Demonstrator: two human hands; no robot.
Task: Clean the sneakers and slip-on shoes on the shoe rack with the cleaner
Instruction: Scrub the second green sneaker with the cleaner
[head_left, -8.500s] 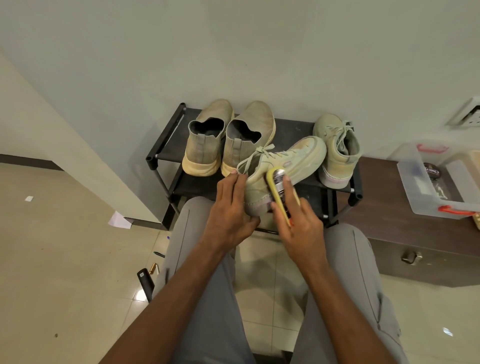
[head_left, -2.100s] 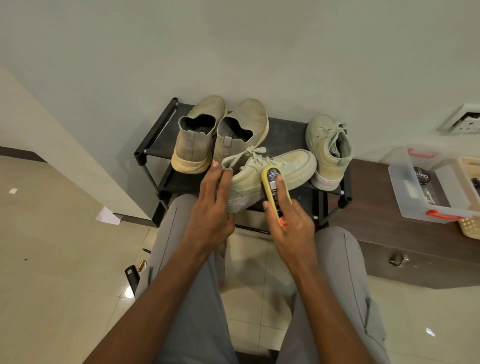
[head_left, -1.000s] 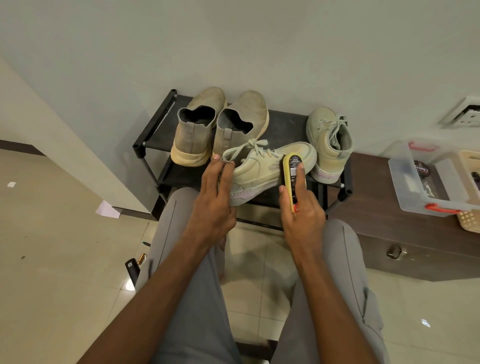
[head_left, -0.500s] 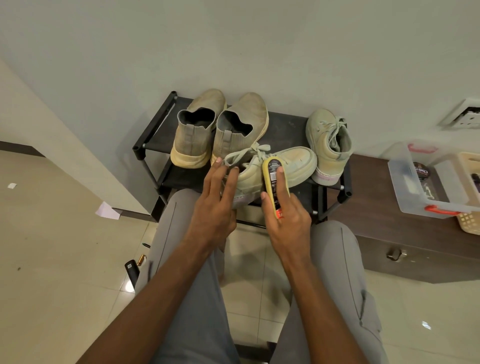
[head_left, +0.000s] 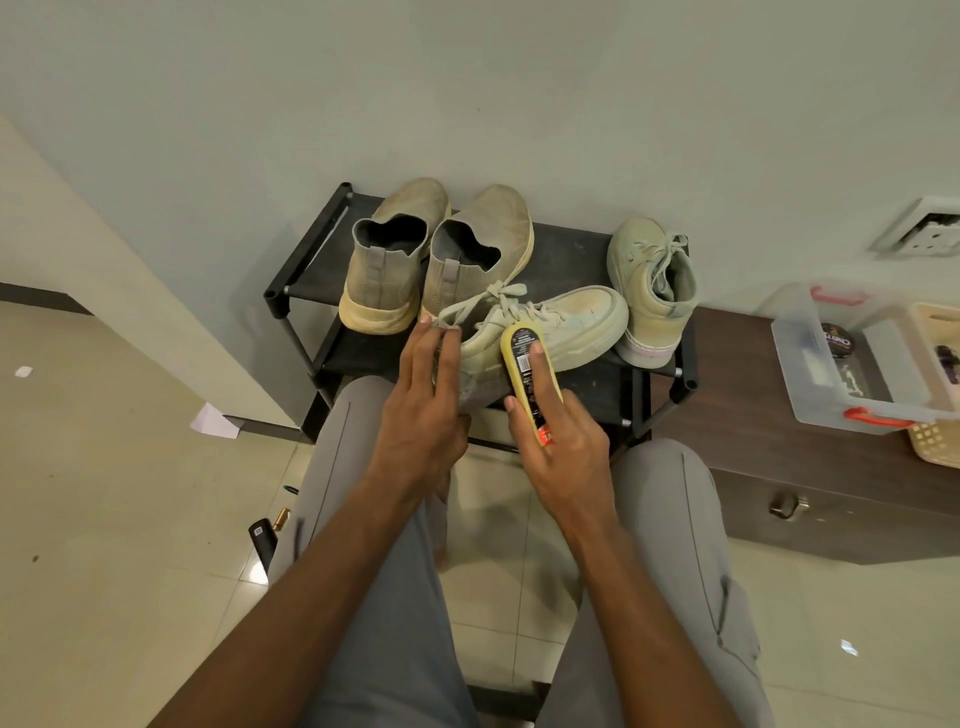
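left hand: gripping heel of pale green lace-up sneaker on black metal shoe rack front edge | right hand: pressing yellow oblong cleaner against sneaker side | beige knit slip-on shoes: rack rear-left

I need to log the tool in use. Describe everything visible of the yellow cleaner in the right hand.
The cleaner is a long oval yellow sponge-like pad with a black printed label and a red patch at its near end. The right hand grips it, fingers laid along its back, pressing it on the side of the pale sneaker that the left hand steadies.
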